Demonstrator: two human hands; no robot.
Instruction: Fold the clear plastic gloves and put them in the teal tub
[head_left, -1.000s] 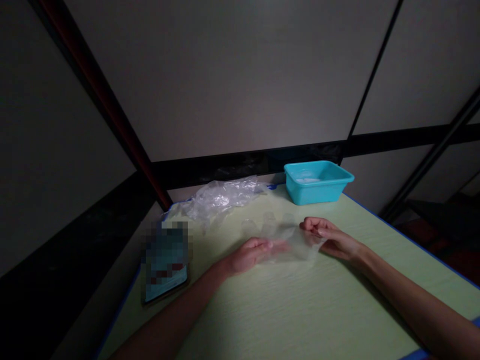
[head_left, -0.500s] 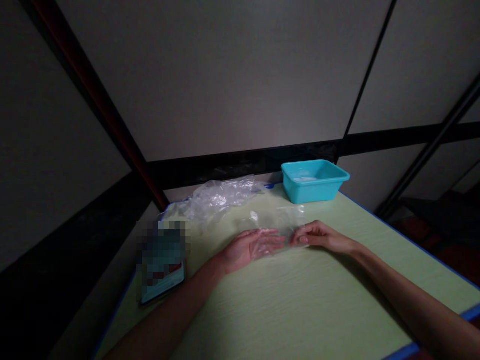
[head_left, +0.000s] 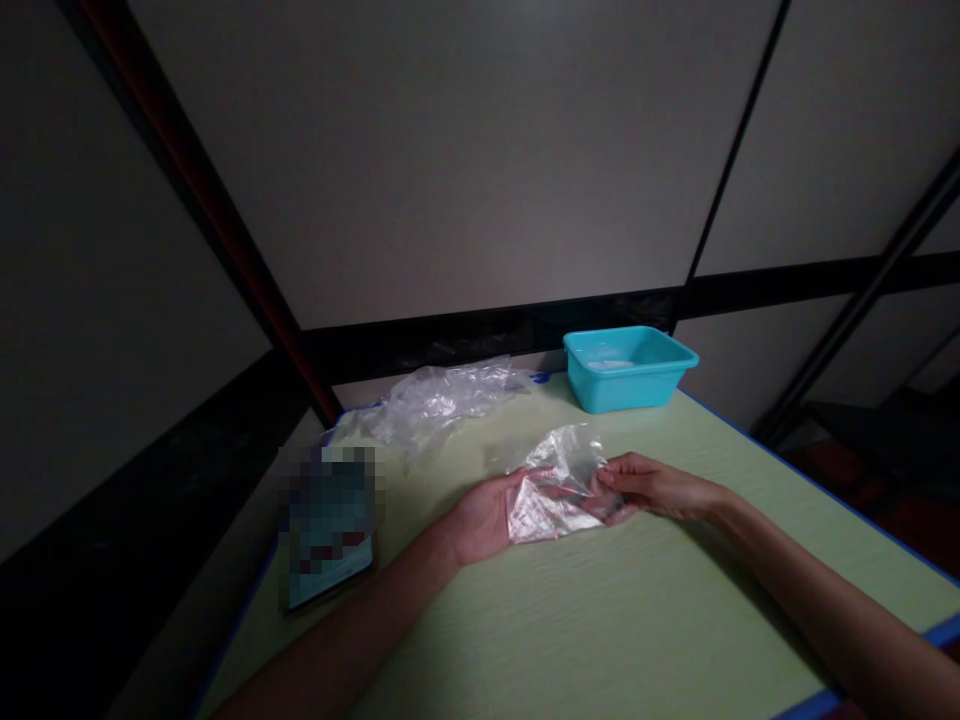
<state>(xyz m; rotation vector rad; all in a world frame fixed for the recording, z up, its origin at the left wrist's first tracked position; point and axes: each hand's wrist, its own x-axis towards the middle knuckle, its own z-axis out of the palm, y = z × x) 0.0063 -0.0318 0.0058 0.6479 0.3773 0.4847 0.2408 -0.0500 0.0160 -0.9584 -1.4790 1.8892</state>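
A clear plastic bag [head_left: 556,505] shines over the middle of the pale green table [head_left: 525,630]. My left hand [head_left: 491,510] lies palm up at the bag's left side, its fingers stretched out flat behind or under the film and visible through it. At the bag's right edge my right hand [head_left: 637,487] pinches the plastic between thumb and fingers. Some of the right fingers show through the film. Behind the hands, a heap of crumpled clear plastic [head_left: 450,395] rests near the table's back edge.
A turquoise basin [head_left: 630,385] with something whitish inside stands at the back right of the table. On the left is a blurred, pixelated object with a dark-edged panel [head_left: 334,570]. Cabinet panels [head_left: 487,160] rise right behind the table.
The bag now catches more light and lies over the left fingers. My right hand has moved slightly right and nearer, with its fingers further around the bag's edge. The view has shifted slightly.
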